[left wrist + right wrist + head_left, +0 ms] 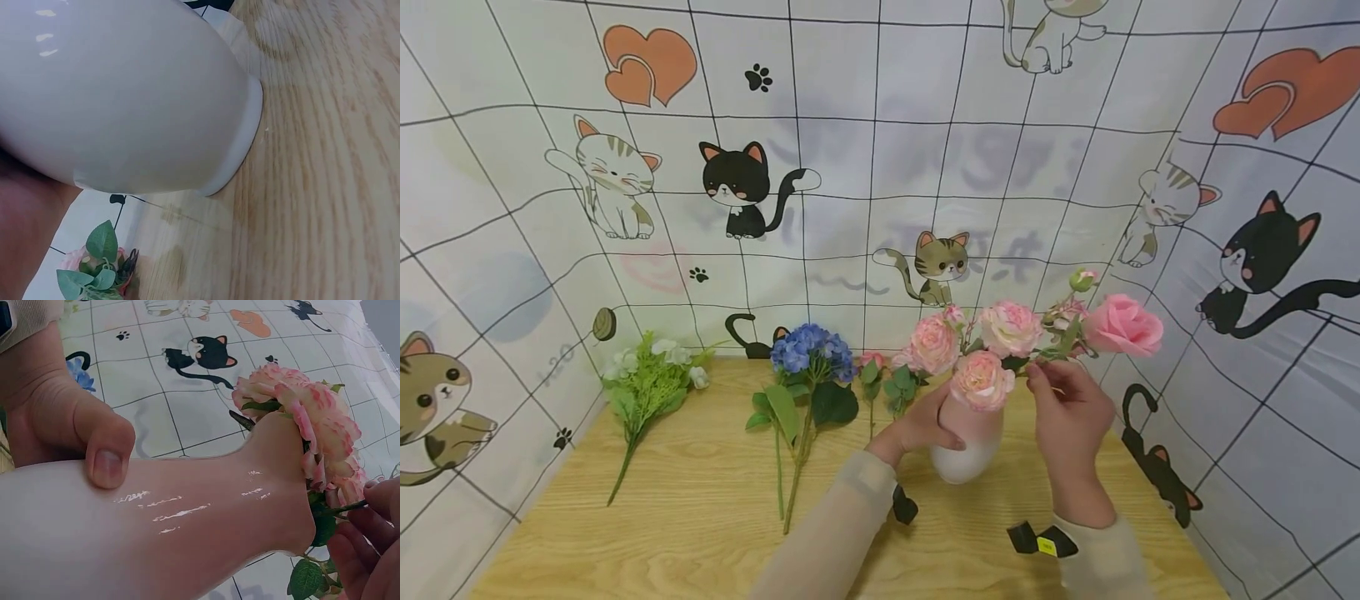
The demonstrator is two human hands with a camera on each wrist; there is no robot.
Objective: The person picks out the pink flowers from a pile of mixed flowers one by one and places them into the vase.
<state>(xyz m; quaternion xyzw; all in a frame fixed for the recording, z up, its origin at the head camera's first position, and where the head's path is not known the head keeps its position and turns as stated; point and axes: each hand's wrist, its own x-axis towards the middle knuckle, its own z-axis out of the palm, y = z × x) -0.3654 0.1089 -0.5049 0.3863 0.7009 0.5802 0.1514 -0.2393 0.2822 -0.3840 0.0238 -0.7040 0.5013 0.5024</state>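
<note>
Beige sleeves lie nearest; the left hand grips the side of a pink-and-white vase set between both hands. Just right of the vase's rim, the right hand pinches a thin green stem, perhaps the pink rose's, though leaves hide the join. Ruffled pink blooms crowd the rim; farther left on the wooden table lie a blue hydrangea and a white-flowered sprig

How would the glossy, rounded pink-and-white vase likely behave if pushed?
The glossy, rounded pink-and-white vase might tip, since bulky pink-and-cream ruffled flowers crowd its mouth above a narrower base. Its smooth, highlight-streaked surface may be slippery. The left hand gripping its side would probably resist a light push.
</note>
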